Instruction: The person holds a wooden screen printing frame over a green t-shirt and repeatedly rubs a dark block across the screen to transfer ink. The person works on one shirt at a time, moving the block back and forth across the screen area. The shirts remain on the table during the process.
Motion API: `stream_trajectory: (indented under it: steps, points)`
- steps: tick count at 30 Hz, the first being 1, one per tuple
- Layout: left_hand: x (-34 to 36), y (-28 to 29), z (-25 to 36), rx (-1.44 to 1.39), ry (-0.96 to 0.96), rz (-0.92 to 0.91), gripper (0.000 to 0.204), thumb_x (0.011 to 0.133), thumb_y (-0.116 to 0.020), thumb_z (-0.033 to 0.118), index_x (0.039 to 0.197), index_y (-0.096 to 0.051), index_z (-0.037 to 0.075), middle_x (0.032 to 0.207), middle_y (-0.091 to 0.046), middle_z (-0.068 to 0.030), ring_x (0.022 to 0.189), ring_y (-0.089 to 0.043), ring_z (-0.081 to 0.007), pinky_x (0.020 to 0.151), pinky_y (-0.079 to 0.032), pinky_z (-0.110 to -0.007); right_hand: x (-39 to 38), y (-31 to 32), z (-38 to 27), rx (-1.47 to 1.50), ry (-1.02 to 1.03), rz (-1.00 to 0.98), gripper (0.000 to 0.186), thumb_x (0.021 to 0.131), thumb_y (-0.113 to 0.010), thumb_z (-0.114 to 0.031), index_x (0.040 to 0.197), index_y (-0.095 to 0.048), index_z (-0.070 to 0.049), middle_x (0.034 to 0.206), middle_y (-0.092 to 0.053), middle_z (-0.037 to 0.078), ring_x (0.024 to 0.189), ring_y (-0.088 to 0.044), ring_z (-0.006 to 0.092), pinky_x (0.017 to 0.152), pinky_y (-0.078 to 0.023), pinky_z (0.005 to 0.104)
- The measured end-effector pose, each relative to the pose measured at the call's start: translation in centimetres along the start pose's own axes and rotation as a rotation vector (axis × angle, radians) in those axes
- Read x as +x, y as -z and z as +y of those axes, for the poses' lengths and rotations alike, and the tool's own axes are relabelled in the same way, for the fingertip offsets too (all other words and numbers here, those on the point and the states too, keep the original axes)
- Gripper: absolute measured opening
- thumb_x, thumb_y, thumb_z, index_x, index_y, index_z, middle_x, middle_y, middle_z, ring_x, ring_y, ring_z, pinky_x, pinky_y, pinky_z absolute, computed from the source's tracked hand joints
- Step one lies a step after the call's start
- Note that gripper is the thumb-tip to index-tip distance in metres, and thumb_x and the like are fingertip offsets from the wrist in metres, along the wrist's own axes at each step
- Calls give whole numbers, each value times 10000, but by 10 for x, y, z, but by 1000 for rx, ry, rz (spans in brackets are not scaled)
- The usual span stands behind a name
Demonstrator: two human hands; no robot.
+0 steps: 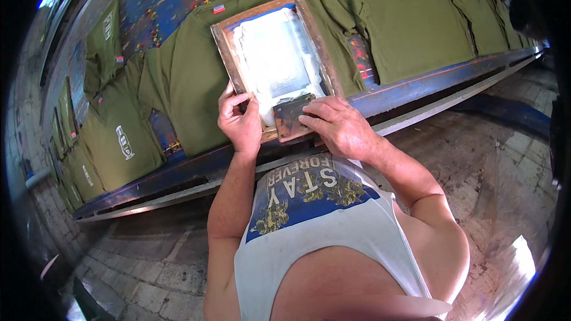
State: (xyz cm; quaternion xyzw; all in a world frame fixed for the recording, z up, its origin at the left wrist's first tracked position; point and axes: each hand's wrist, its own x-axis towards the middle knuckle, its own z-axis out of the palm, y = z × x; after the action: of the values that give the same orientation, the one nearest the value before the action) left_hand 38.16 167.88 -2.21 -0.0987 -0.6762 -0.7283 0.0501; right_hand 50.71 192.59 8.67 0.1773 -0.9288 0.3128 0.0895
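A wooden-framed printing screen [269, 53] with white ink smeared over its mesh lies over an olive green shirt [193, 83]. My left hand [241, 119] is closed on the frame's lower left side, thumb and fingers at the wood. My right hand [339, 125] holds a flat, stained squeegee [288, 120] at the screen's near end, its fingertips on the squeegee's face and the blade against the white ink. The shirt beneath the screen is partly hidden.
More olive shirts [407, 30] lie along a long paint-speckled table [156, 0], some at left bearing white prints [124, 142]. A dark rail [386, 96] runs along the table's near edge, above a paved floor [154, 261].
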Motion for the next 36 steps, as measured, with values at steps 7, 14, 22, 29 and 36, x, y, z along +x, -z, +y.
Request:
stream_trajectory:
  steps: [7,14,22,29,36]
  points:
    - [3,-4,-4,31,35,58,382,1005,-772,-147,1366,-695,-49,1546,-679,-201,1305,-736,-229,1128,-600,-368,42,-1,-4,-49,-67,-125,449,836,-746,-10,1281,-805,-14,1262,-777,176,1194,-740,394,1057,-604,510]
    - [19,-3,2,-55,152,53,511,1085,-687,-104,1577,-554,-82,1480,-702,-241,1257,-754,-239,1122,-624,-379,43,25,-5,89,-139,-133,400,877,-745,99,1270,-796,46,1221,-780,211,1212,-728,436,1049,-600,509]
    - [49,7,23,233,316,-81,623,942,-759,-136,1544,-610,-69,1386,-740,-199,1065,-782,-211,930,-681,-371,11,-16,-15,-13,-164,-9,531,811,-717,82,1333,-795,20,1331,-765,179,1265,-704,423,1110,-584,490]
    - [56,5,31,143,411,-47,687,919,-785,-130,1574,-585,-80,1355,-747,-205,1016,-775,-190,870,-674,-346,37,-38,20,-105,-82,64,550,835,-741,26,1381,-785,-25,1369,-735,147,1291,-694,394,1126,-580,487]
    - [61,9,38,159,562,-6,771,915,-827,-122,1632,-548,-80,1257,-742,-174,958,-783,-176,852,-665,-332,110,-31,78,-110,22,104,488,869,-700,47,1342,-804,-12,1330,-764,178,1283,-711,404,1113,-583,490]
